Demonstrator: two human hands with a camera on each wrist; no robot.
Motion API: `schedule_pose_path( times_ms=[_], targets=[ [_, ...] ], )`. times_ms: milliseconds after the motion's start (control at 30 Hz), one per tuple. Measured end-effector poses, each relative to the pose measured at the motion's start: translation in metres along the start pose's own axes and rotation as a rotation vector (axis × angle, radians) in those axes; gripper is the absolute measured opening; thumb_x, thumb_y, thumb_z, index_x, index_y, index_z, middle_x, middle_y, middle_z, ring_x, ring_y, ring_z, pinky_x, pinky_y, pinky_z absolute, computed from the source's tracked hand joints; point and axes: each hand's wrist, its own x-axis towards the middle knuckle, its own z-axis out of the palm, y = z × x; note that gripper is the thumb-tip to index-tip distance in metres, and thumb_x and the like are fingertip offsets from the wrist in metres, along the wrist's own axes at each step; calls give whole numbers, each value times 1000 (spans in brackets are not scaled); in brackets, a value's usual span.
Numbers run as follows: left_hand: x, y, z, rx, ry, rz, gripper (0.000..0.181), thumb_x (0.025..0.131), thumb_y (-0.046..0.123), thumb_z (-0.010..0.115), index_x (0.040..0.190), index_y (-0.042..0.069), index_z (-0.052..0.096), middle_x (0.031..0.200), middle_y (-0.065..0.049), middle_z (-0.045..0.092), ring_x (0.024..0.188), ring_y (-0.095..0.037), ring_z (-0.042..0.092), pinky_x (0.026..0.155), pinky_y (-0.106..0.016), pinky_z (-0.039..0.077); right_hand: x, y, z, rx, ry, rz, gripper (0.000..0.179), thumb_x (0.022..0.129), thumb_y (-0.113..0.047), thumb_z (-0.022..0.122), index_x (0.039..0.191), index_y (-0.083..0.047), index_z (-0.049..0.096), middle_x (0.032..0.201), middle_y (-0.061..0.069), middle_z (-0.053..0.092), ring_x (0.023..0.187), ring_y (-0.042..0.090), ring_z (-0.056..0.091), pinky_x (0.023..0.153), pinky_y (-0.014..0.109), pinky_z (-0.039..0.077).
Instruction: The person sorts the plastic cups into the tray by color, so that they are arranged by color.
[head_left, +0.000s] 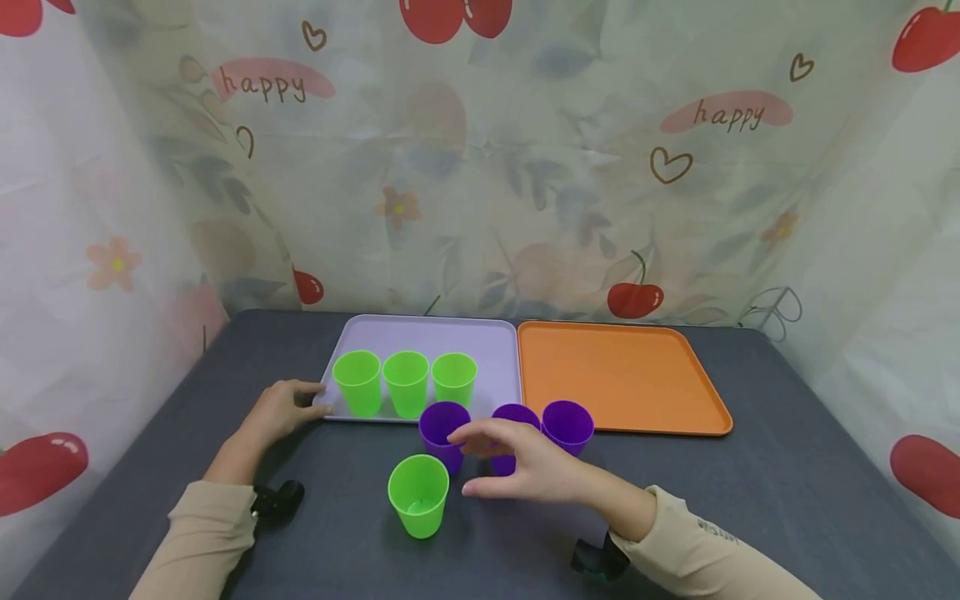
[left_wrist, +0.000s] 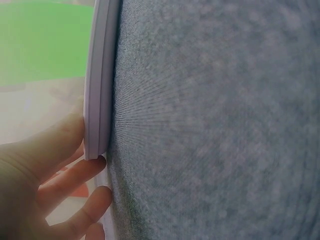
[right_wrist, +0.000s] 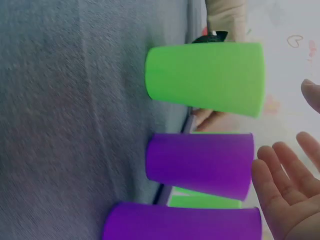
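Note:
At the front left corner of the lavender tray [head_left: 442, 333], my left hand [head_left: 281, 410] holds the rim between thumb and fingers. Three green cups [head_left: 406, 387] stand upright in a row on that tray. My right hand [head_left: 528, 462] hovers over the purple cups with thumb and fingers spread, nothing between them. A purple cup [head_left: 435, 440] stands just left of its fingertips; another purple cup [head_left: 504, 465] is partly hidden behind the hand, and a third purple cup [head_left: 568, 429] is beyond it. Nearer me, a single green cup [head_left: 418, 504] stands upright on the table.
An orange tray [head_left: 622, 375] lies right of the lavender one, their edges side by side. The dark grey tablecloth [head_left: 337, 542] covers the table. Printed curtains [head_left: 480, 250] enclose the back and sides. A thin white cable [head_left: 780, 308] hangs at the back right corner.

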Motion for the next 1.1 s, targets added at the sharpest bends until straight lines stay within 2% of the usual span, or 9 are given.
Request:
schedule_pose_path(
  times_ms=[233,600,867,1100],
  targets=[
    [0,0,-2,5,-6,-7,52,83,29,69,123,-3,58,125,-33,53,114,-47,48,93,-58,40,1,2,13,0,15,-10,47,81,-17,73,122,-2,54,119,15,62,106,27,63,91,30,51],
    [0,1,0,6,0,0,49,83,25,68,123,-3,59,123,-32,54,111,-45,52,91,-55,43,5,-3,31,1,51,54,53,78,-23,75,124,-9,54,121,7,61,106,17,62,92,29,50],
    [-2,2,-2,1,-7,0,52,83,28,69,123,-3,58,126,-33,52,116,-48,47,94,-58,40,8,-4,42,-51,113,51,57,73,-23,80,123,-9,55,118,6,62,101,16,62,88,25,51],
    [-2,2,-1,-1,3,4,51,83,27,69,123,-3,58,125,-33,53,115,-48,48,93,-57,41,10,-4,50,-97,176,48,58,71,-25,81,121,-11,56,111,4,63,95,14,62,85,23,52]
  ],
)
